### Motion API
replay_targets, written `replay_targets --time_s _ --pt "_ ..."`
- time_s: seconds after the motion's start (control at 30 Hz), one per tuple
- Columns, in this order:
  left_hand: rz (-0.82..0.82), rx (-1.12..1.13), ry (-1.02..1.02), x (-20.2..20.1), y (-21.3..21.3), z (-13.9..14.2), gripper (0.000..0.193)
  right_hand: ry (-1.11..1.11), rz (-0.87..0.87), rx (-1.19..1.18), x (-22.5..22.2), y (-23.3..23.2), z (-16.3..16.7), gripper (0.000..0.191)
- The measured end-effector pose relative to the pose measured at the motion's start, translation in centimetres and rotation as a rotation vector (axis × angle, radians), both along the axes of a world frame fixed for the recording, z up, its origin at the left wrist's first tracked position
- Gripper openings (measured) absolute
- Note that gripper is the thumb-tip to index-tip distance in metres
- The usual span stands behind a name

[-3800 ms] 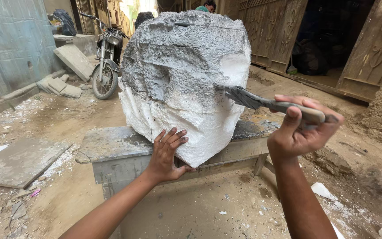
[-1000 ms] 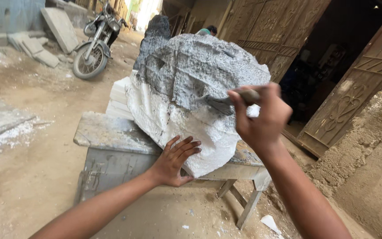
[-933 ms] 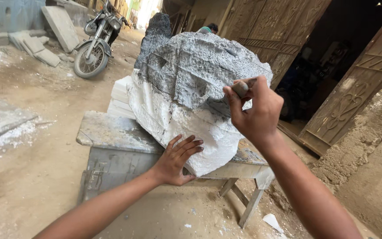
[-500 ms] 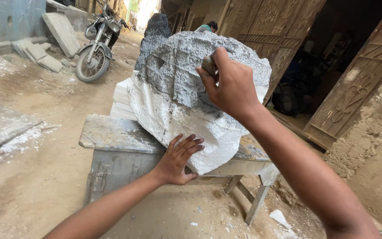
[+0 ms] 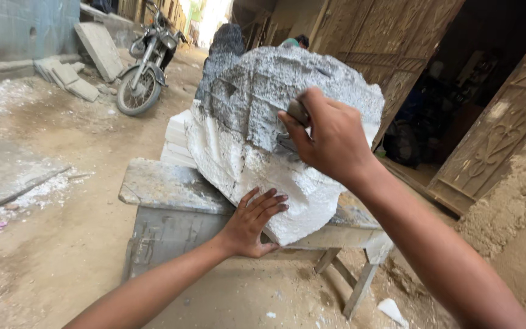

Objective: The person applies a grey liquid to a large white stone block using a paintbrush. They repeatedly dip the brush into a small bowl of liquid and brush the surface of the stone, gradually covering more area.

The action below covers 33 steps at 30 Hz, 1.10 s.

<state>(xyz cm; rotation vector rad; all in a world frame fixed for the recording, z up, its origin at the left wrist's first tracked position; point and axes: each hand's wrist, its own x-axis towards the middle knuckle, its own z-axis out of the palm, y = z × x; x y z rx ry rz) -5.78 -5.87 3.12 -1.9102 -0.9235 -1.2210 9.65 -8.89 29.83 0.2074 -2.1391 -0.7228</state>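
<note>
White stone, grey and rough on top, sits on a dusty wooden bench (image 5: 171, 189) in the lane: the block (image 5: 257, 140) leans toward the person. The right hand (image 5: 330, 137) is wrapped tight round a metal tool (image 5: 296, 113), its end pressed against the grey face near the upper middle. The left hand (image 5: 251, 222) lies flat and spread against the block's lower white edge, gripping nothing. To work well here, I'd judge the bracing palm must hold firm and stay below the tool's path, with short, controlled strokes. A motorcycle (image 5: 144, 67) stands well apart.
</note>
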Motion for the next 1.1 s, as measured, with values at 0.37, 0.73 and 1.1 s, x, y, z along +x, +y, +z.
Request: replay_targets --time_s 0.37,0.73,1.1 --pt "0.03 -0.045 0.002 0.2 -0.4 -0.1 0.096 -0.032 0.019 0.063 1.3 -0.7 -0.1 0.023" --pt "0.027 -0.029 0.009 0.1 -0.8 0.3 0.096 -0.003 0.01 0.085 2.1 -2.2 0.3 0.022" --pt "0.014 -0.028 0.015 0.3 -0.9 0.3 0.097 0.062 0.079 0.158 1.0 -2.7 0.6 0.019"
